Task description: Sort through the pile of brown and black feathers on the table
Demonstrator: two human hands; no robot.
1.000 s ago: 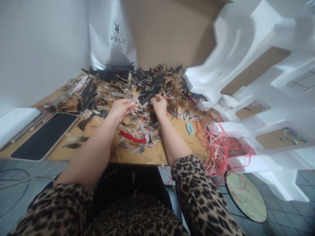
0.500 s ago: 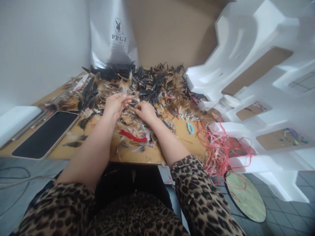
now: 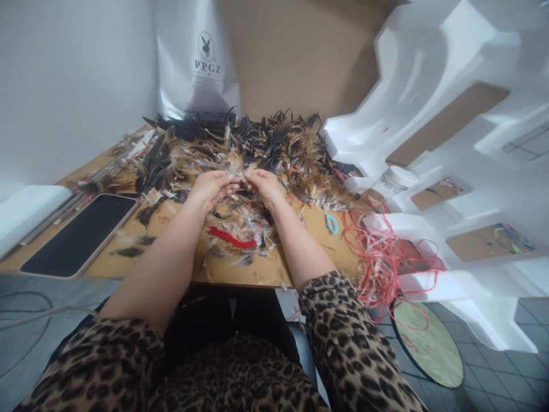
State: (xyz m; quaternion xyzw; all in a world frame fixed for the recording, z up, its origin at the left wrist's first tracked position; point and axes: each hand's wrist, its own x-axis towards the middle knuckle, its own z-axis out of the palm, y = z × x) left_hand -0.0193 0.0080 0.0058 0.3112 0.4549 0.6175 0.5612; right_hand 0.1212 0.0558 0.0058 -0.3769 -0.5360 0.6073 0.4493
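Observation:
My left hand (image 3: 213, 189) is closed in a pinch on light brown feathers (image 3: 234, 162) above the table. Close beside it, the fingers of my right hand (image 3: 265, 186) pinch the same small bunch near its base; the exact grip is blurred. Below my hands, short loose feathers (image 3: 242, 213) lie scattered over the tabletop. A bundle of red strings (image 3: 232, 237) rests among them, nearer the front edge. Just behind my hands spreads a large heap of brown feathers (image 3: 306, 140) and black feathers (image 3: 268, 140).
A dark-screened phone (image 3: 79, 234) lies at left on the wooden table (image 3: 274, 277). To the right are a blue ring (image 3: 331, 224), tangled pink strings (image 3: 381, 257) and a large white moulded piece (image 3: 412, 103). A white bag (image 3: 193, 63) stands behind the heap.
Both hands have shifted slightly right and come closer together. My right hand has risen a little, and its fingertips now meet the feathers beside my left fingertips.

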